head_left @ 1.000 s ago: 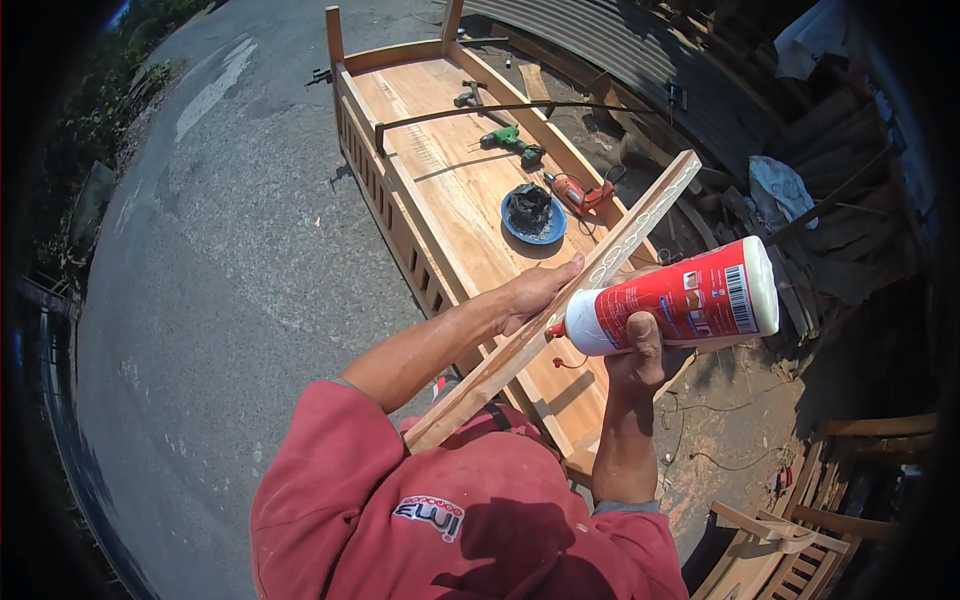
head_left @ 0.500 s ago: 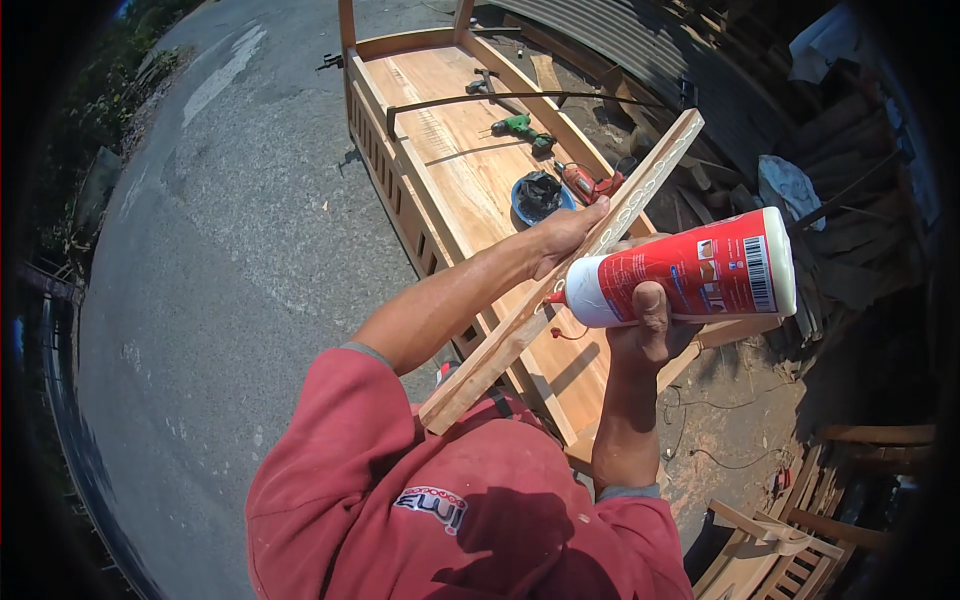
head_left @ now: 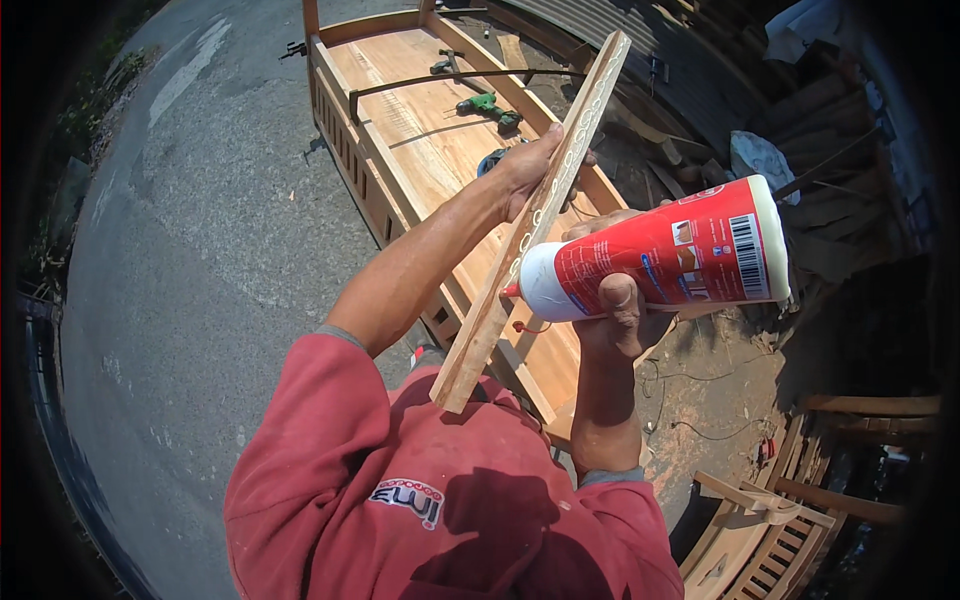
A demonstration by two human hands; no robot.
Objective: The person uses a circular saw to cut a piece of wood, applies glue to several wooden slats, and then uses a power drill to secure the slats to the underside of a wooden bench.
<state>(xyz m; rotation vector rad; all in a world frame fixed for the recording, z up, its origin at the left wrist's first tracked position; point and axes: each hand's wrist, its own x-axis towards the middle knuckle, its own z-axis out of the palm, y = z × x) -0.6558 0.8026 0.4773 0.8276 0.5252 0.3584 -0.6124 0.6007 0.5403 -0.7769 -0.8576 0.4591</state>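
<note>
My left hand [head_left: 530,172] is closed around a long wooden strip [head_left: 478,335], held at a slant in front of my chest. A looping line of pale glue [head_left: 574,155] runs along the strip's upper face. In my right hand [head_left: 625,315] is a large red and white glue bottle [head_left: 665,250], gripped around its body and tipped nearly on its side. Its red nozzle [head_left: 511,291] is at the strip's face, below the last loops. A small red cap [head_left: 519,326] hangs by the bottle's neck. Some right fingers are hidden behind the bottle.
Beyond my hands lies a long wooden frame [head_left: 390,85] with a flat panel. On it are a green drill [head_left: 485,108], a hammer [head_left: 455,68] and a partly hidden blue bowl [head_left: 490,161]; a long bar clamp [head_left: 450,84] spans it. A slatted wooden piece [head_left: 775,550] stands lower right.
The nozzle has moved down the strip toward my body, and the glue loops reach further. The strip is now steeper and further left in view. The left hand hides more of the bowl.
</note>
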